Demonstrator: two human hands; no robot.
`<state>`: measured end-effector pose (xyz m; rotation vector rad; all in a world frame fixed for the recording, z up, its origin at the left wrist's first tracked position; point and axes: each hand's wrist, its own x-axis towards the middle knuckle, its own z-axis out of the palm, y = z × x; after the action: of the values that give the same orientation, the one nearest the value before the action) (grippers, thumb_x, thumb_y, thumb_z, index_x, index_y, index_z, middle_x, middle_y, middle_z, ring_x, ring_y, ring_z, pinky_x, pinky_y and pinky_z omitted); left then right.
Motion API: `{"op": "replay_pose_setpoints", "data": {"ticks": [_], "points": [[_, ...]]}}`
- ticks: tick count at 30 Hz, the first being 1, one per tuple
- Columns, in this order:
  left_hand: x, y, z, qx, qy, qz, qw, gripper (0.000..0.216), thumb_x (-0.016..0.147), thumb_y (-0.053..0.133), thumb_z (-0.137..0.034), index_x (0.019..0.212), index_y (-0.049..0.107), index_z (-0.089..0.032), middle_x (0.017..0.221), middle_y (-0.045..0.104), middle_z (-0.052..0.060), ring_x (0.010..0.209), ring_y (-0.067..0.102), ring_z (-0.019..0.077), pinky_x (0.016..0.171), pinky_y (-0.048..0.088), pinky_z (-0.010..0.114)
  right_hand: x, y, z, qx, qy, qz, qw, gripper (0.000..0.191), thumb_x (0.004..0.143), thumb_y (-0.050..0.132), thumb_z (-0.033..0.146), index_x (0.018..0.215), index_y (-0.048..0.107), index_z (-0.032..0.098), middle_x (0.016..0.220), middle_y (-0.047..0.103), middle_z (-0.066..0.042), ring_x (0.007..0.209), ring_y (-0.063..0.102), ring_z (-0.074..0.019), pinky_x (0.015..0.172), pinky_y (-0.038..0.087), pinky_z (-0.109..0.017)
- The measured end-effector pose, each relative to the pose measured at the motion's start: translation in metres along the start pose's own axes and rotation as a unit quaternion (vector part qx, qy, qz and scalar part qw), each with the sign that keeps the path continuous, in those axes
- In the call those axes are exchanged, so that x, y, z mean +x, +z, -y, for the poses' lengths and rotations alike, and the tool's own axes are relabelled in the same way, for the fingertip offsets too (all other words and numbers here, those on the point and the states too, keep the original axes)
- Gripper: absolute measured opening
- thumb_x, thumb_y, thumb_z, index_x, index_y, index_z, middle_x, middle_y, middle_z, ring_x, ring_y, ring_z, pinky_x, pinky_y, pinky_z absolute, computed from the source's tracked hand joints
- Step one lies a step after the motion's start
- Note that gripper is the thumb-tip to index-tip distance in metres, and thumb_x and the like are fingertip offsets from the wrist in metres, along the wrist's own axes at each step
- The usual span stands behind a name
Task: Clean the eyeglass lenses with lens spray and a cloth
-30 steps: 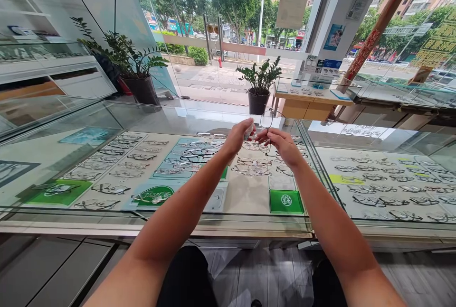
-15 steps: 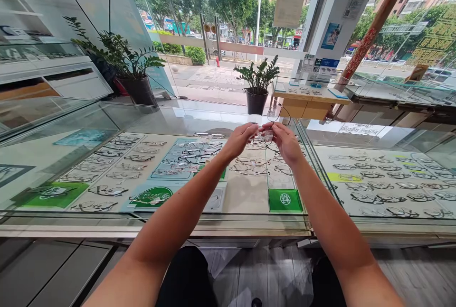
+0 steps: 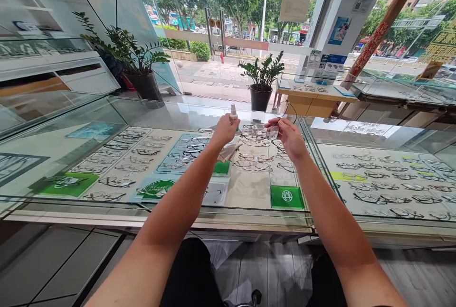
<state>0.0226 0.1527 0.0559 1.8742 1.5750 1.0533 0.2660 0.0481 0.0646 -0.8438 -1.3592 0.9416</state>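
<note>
Head view: thin dark wire-rimmed spectacles with clear lenses (image 3: pixel 273 131) are held above the glass worktop (image 3: pixel 160 112). The right hand (image 3: pixel 290 138) pinches them at one lens rim, fingers closed, with a temple arching upward. The left hand (image 3: pixel 223 131) is curled shut round a small clear spray bottle with white nozzle (image 3: pixel 233 110). A pale cloth (image 3: pixel 228 151) hangs beneath it; whether it is gripped I cannot tell. Judgement: fingertips belong on the rim, off the lens, with the nozzle squared to the lens face. Bottle fill level: unreadable. The glass display case under the worktop holds rows of spectacle frames (image 3: pixel 135 153) on pale and green trays. The black pot (image 3: pixel 260 99) beyond holds a leafy plant.
</note>
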Motion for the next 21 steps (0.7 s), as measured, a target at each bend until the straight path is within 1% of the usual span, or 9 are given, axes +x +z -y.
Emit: {"op": "replay_pose_setpoints", "data": {"ticks": [1, 3, 7, 11, 14, 16, 18, 20, 21], "points": [[-0.002, -0.001, 0.0, 0.029, 0.011, 0.005, 1.0, 0.017, 0.105, 0.061, -0.034, 0.114, 0.067, -0.019, 0.122, 0.078, 0.015, 0.108, 0.071, 0.0276, 0.095, 0.052, 0.038, 0.0, 0.0, 0.0, 0.005, 0.001, 0.001, 1.0, 0.037, 0.102, 0.066, 0.061, 0.111, 0.082, 0.029, 0.116, 0.087, -0.007, 0.104, 0.077, -0.0245, 0.088, 0.062, -0.04], [-0.006, -0.004, 0.0, 0.08, 0.01, 0.019, 0.997, 0.019, 0.104, 0.066, -0.034, 0.115, 0.071, -0.019, 0.124, 0.081, 0.015, 0.113, 0.074, 0.0303, 0.096, 0.052, 0.038, 0.0, 0.001, 0.001, 0.017, 0.005, 0.001, 1.0, 0.035, 0.1, 0.069, 0.061, 0.11, 0.082, 0.029, 0.114, 0.087, -0.007, 0.104, 0.076, -0.0239, 0.086, 0.06, -0.039], [-0.011, -0.006, -0.003, 0.158, -0.035, 0.025, 0.987, 0.027, 0.103, 0.068, -0.032, 0.126, 0.075, -0.02, 0.133, 0.083, 0.014, 0.119, 0.076, 0.0343, 0.092, 0.053, 0.039, -0.002, 0.003, 0.005, 0.035, 0.012, 0.0, 0.999, 0.033, 0.099, 0.073, 0.06, 0.107, 0.084, 0.03, 0.112, 0.087, -0.005, 0.103, 0.075, -0.0221, 0.085, 0.057, -0.036], [-0.012, -0.005, -0.002, 0.184, -0.057, 0.033, 0.981, 0.03, 0.103, 0.07, -0.033, 0.13, 0.076, -0.021, 0.134, 0.084, 0.014, 0.121, 0.076, 0.0357, 0.09, 0.054, 0.04, -0.002, 0.004, 0.006, 0.049, 0.014, 0.002, 0.999, 0.03, 0.098, 0.076, 0.058, 0.105, 0.085, 0.03, 0.111, 0.088, -0.004, 0.101, 0.074, -0.021, 0.084, 0.055, -0.035], [-0.012, -0.005, -0.002, 0.191, -0.064, 0.044, 0.978, 0.03, 0.104, 0.07, -0.034, 0.13, 0.074, -0.021, 0.131, 0.084, 0.014, 0.123, 0.076, 0.0361, 0.092, 0.054, 0.04, -0.002, 0.004, 0.006, 0.05, 0.016, 0.002, 0.999, 0.03, 0.098, 0.076, 0.057, 0.105, 0.086, 0.03, 0.111, 0.088, -0.004, 0.101, 0.074, -0.0211, 0.084, 0.054, -0.035], [-0.014, -0.006, -0.004, 0.197, -0.067, 0.046, 0.977, 0.034, 0.103, 0.07, -0.034, 0.134, 0.072, -0.02, 0.132, 0.083, 0.016, 0.125, 0.074, 0.0375, 0.095, 0.055, 0.042, -0.003, 0.003, 0.005, 0.048, 0.016, 0.002, 0.999, 0.031, 0.098, 0.076, 0.058, 0.105, 0.086, 0.03, 0.111, 0.088, -0.004, 0.102, 0.074, -0.0215, 0.085, 0.054, -0.035], [-0.017, -0.008, -0.01, 0.201, -0.057, 0.017, 0.978, 0.045, 0.1, 0.075, -0.035, 0.141, 0.066, -0.018, 0.139, 0.079, 0.019, 0.132, 0.07, 0.0395, 0.1, 0.054, 0.044, -0.003, 0.003, 0.005, 0.045, 0.016, 0.003, 0.999, 0.032, 0.098, 0.075, 0.058, 0.106, 0.085, 0.029, 0.112, 0.087, -0.005, 0.102, 0.074, -0.0217, 0.085, 0.054, -0.035], [-0.024, -0.011, -0.02, 0.202, -0.021, -0.052, 0.978, 0.053, 0.096, 0.078, -0.033, 0.144, 0.062, -0.015, 0.145, 0.073, 0.022, 0.138, 0.066, 0.0401, 0.105, 0.053, 0.045, -0.003, 0.004, 0.005, 0.04, 0.014, 0.002, 0.999, 0.033, 0.099, 0.074, 0.059, 0.107, 0.085, 0.029, 0.113, 0.087, -0.005, 0.102, 0.074, -0.0217, 0.086, 0.055, -0.036], [-0.028, -0.014, -0.026, 0.2, 0.002, -0.091, 0.976, 0.05, 0.096, 0.076, -0.031, 0.141, 0.062, -0.014, 0.145, 0.072, 0.023, 0.137, 0.066, 0.0394, 0.105, 0.052, 0.044, -0.003, 0.004, 0.005, 0.04, 0.013, 0.002, 0.999, 0.033, 0.099, 0.074, 0.06, 0.107, 0.085, 0.029, 0.114, 0.087, -0.005, 0.102, 0.074, -0.0217, 0.087, 0.055, -0.036]]}}
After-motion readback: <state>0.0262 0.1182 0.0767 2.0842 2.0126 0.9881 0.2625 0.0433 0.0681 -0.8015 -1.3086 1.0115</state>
